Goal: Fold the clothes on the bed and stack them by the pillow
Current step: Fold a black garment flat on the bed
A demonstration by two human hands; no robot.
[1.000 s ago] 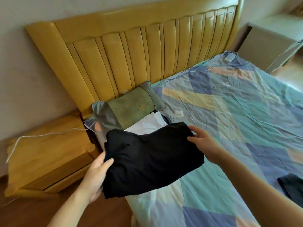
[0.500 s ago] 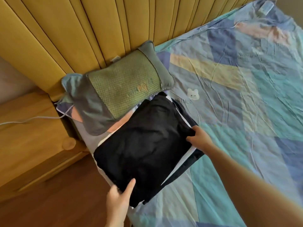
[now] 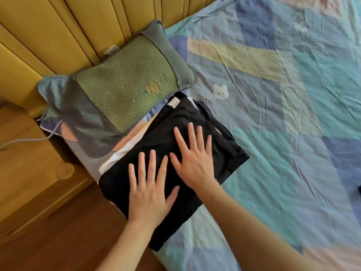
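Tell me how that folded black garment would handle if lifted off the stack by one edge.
The black garment is probably floppy: it lies creased and flat under the left hand and right hand. Lifted by one edge, it would likely unfold and droop. It looks thin, so probably light.

Folded black garment (image 3: pixel 168 133) lies on the bed (image 3: pixel 273 133), just beside the green pillow (image 3: pixel 127 83), at the bed's edge. White fabric (image 3: pixel 173 102) is seen under it at the top corner. Left hand (image 3: pixel 150 192) and right hand (image 3: pixel 195 163) are laid flat on it, fingers (image 3: pixel 192 133) spread and straight. Yellow headboard (image 3: pixel 68 26) and wooden nightstand (image 3: pixel 29 163) are at left, with a white cable (image 3: pixel 25 141) on it.
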